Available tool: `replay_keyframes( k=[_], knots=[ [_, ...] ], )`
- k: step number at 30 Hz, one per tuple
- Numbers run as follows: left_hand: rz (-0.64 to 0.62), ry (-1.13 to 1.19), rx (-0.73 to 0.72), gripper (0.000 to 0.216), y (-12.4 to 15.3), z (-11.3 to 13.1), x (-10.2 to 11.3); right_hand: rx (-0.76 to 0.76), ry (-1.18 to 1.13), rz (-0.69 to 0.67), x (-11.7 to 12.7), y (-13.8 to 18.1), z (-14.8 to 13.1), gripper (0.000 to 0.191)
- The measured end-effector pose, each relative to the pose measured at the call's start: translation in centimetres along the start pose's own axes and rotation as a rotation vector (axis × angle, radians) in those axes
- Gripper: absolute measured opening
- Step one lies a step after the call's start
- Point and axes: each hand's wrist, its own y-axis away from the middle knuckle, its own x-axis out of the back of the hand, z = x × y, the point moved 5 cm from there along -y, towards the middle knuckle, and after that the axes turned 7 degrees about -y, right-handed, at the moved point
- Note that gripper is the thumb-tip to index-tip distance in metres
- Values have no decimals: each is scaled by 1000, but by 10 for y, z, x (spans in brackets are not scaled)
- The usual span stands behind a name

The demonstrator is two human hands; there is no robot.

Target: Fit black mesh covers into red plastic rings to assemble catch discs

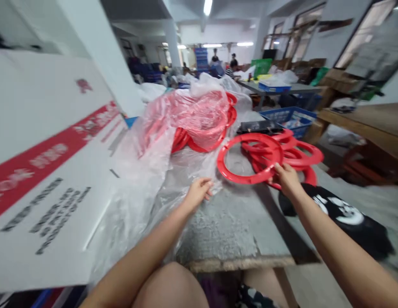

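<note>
I see the right hand (pixel 287 179) gripping a red ring (pixel 242 178) by its rim, likely because its centre is open. The left hand (pixel 199 192) has half-open, empty fingers (pixel 206 184).

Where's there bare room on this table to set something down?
Bare tabletop runs along the near edge, between plastic sheeting on the left and the black printed item on the right, nearer than the left hand. Crowded beyond: bagged red rings at back, loose red rings at right, where the right hand holds one ring.
</note>
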Motion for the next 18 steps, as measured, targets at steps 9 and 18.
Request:
replay_keyframes(
  k=[9, 18],
  knots=[
    [-30, -1214, -463, 29, -16, 40, 7, -148, 149, -109, 4, -28, 39, 28],
    [60, -1334, -683, 72, -31, -7, -14, -359, 495, -489, -59, -6, 54, 35]
  ],
)
